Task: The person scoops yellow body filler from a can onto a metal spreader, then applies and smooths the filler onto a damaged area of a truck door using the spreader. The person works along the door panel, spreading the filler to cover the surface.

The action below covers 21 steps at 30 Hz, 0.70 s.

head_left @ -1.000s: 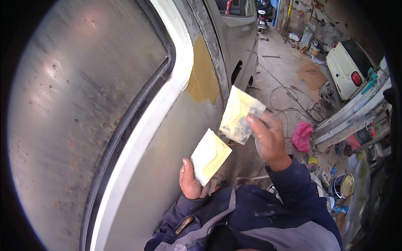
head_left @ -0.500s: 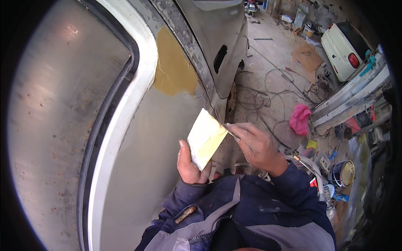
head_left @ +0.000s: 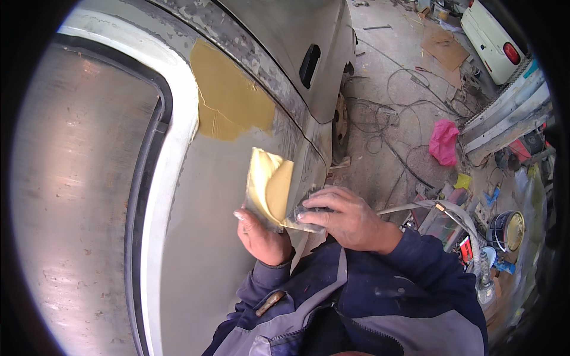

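Note:
A yellow sheet of sandpaper (head_left: 268, 187) is held up in front of a sanded grey car body panel (head_left: 214, 249). My left hand (head_left: 261, 237) grips the sheet from below at its lower left edge. My right hand (head_left: 344, 216) pinches its lower right corner, where the sheet bends over. A yellow-brown patch of filler (head_left: 228, 95) covers the panel above the sheet, next to the white window frame (head_left: 172, 148).
The dusty rear window (head_left: 77, 190) fills the left. A door with a dark handle recess (head_left: 309, 65) stands behind. On the concrete floor lie cables (head_left: 380, 118), a pink rag (head_left: 443, 141), a round tin (head_left: 506, 230), an air hose (head_left: 457, 213) and scattered tools. A white car (head_left: 493, 35) is parked far right.
My right hand, which held a second sheet apart a second ago, has come to the sheet in my left hand. Both hands now hold it folded together, lower and closer to me.

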Motion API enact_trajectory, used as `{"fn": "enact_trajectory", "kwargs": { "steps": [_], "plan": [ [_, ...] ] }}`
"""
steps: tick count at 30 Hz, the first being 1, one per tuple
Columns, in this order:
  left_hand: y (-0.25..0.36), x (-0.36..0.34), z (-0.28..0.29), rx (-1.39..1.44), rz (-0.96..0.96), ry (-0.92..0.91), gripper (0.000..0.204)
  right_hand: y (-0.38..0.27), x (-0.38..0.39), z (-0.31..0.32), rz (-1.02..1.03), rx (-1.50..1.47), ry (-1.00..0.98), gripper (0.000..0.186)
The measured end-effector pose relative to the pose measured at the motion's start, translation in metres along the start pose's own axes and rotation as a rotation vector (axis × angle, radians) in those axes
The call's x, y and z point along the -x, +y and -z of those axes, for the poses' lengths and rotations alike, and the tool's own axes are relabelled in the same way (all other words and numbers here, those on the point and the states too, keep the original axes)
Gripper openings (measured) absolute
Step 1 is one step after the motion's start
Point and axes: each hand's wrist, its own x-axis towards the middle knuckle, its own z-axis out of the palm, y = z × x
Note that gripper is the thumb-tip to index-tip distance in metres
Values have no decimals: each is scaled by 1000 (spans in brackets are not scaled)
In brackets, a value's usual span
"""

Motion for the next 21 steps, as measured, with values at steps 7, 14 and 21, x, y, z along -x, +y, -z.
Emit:
{"fn": "enact_trajectory", "kwargs": {
  "steps": [7,14,21],
  "plan": [
    [36,-15,40,-408,-434,112,74,103,-3,-56,-1114,-1070,505,28],
    [30,-19,77,-1107,-983,87,66,172,-32,-94,-1258,-1108,622,25],
    [42,-18,84,-55,-170,-155,97,182,-55,-97,-1308,-1009,566,24]
  ]
}}
